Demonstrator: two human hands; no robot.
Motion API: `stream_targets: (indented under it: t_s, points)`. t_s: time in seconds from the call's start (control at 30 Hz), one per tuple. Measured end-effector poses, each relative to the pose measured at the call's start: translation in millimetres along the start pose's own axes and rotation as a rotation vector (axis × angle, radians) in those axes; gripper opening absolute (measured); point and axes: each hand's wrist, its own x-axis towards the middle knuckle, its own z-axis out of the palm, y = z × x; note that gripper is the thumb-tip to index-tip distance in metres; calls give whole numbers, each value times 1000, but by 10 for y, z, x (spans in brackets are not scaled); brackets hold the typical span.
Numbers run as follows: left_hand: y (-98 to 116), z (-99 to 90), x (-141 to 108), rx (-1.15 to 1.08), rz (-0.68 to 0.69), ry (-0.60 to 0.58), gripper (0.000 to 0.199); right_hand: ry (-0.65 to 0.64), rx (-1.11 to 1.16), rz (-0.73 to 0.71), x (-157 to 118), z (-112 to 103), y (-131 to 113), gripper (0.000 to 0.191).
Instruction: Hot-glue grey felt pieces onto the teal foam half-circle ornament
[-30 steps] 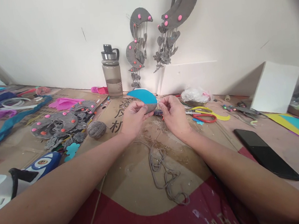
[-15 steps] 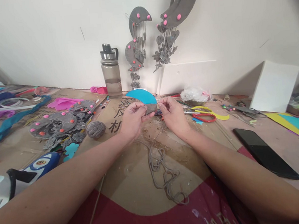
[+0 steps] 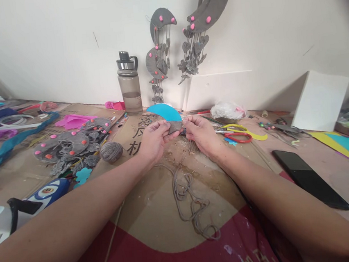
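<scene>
A blue crescent (image 3: 167,111), its lower part wrapped in grey yarn, is held up above the cardboard. My left hand (image 3: 157,140) pinches the crescent by its wrapped part, fingers closed. At the crescent's right tip is my right hand (image 3: 200,133), thumb and forefinger pressed together; the yarn between them is too small to make out clearly. Loose grey yarn (image 3: 194,203) lies in loops on the cardboard below the hands. A ball of grey yarn (image 3: 111,152) rests left of my left hand.
Behind stand a water bottle (image 3: 129,84) and hanging grey crescent ornaments (image 3: 164,20). Red-handled scissors (image 3: 238,137) lie right of my right hand, a black phone (image 3: 310,179) farther right. Finished-looking grey crescents (image 3: 61,146) and a blue-and-white object (image 3: 49,192) lie at left.
My right hand has shifted very slightly to the left, beside the crescent's tip. A thin strand now shows below it. My left hand has barely moved.
</scene>
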Motion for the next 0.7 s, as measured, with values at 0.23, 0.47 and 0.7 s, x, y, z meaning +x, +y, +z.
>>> stream_targets:
  t_s: [0.23, 0.47, 0.7]
  points:
    - [10, -24, 21, -14, -40, -42, 10, -45, 176, 66, -31, 25, -67, 31]
    - [16, -45, 42, -32, -76, -32, 8, -59, 284, 128, 2, 6, -4, 31]
    - [8, -91, 79, -41, -88, -49, 8, -61, 275, 132, -32, 29, -42, 29]
